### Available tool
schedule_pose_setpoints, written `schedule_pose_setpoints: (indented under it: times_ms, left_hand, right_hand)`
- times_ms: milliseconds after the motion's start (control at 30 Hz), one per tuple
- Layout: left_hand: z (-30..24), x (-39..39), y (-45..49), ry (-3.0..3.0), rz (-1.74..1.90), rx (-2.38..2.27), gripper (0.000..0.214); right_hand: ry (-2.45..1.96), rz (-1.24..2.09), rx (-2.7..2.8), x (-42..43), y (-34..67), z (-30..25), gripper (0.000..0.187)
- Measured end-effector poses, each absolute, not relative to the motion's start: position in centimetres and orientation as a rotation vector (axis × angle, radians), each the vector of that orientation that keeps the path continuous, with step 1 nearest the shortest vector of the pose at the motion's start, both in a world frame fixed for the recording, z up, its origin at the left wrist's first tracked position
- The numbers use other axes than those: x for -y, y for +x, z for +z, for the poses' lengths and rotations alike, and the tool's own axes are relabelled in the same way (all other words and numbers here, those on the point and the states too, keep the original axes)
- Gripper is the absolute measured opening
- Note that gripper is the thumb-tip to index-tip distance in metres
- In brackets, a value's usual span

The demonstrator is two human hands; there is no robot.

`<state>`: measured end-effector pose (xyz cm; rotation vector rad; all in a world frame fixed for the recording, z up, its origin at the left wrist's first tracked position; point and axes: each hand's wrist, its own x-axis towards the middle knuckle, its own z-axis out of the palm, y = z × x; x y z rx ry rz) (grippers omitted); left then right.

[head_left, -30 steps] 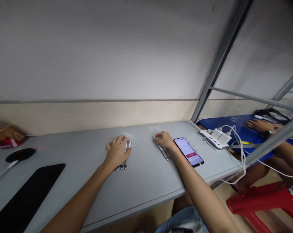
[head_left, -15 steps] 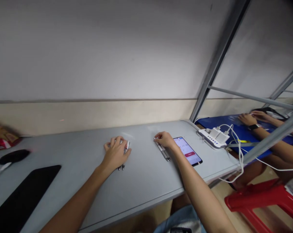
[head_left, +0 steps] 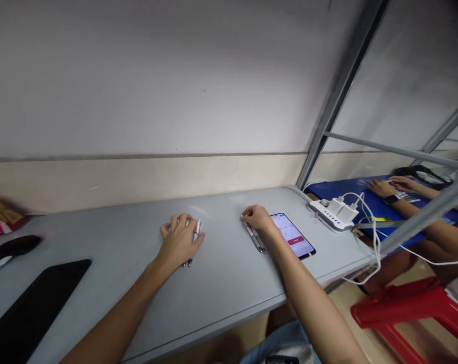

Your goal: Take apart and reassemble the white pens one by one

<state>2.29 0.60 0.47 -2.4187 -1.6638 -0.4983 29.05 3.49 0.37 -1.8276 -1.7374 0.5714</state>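
My left hand [head_left: 180,238] lies palm down on the grey desk, its fingers curled over a few white pens [head_left: 190,262]. The dark tips of these pens stick out below the palm, and a white end shows between finger and thumb; the rest is hidden. To the right, my right hand [head_left: 258,219] is closed in a pinch at the far end of white-and-grey pens [head_left: 256,241] lying side by side on the desk. Their dark tips point towards me. A phone [head_left: 293,235] with a lit timer screen lies beside my right wrist.
A white power strip [head_left: 331,215] with plugged chargers and cables stands at the desk's right end. Leftward are a black mat [head_left: 42,303], a dark oval object [head_left: 16,246] and a snack packet [head_left: 3,217]. Beyond a metal frame, another person's hands work at a blue table [head_left: 327,190].
Both my hands keep nearly the same place and hold. The view has shifted slightly, and the other person's hands have moved a little on the blue table.
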Motion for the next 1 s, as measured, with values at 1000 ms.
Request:
schedule_pose_setpoints:
  times_ms: [1000]
  left_hand:
    - [2.2,0.4,3.8,-2.802,-0.76,1.56,0.026]
  right_hand:
    - [-1.081,0.693,2.056,-1.5,25.0,1.9,0.027]
